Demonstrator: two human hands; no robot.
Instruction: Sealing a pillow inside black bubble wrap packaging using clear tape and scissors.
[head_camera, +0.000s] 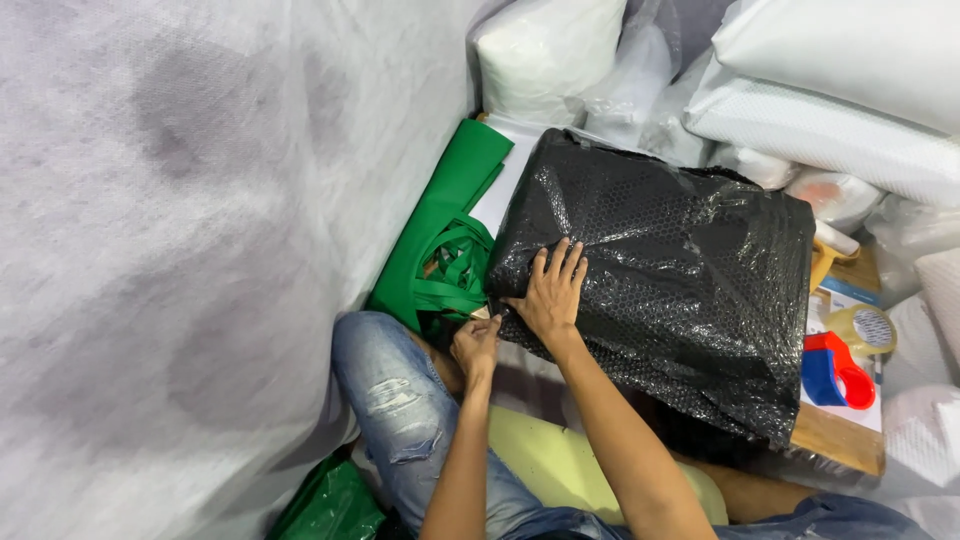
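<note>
Our right hand presses spread fingers on the black bubble-wrapped parcel; our left hand pinches its seven-o'clock corner. White fabric sheeting crowds nine o'clock, white pillows one o'clock.

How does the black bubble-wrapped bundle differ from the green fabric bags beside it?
The black bundle is bulky, glossy and wrapped in bubble film; the green bags lie flat, matte and unwrapped. The right hand presses on the bundle, while the left hand works at its corner; neither holds the bags. Both lie before the person's knee.
</note>
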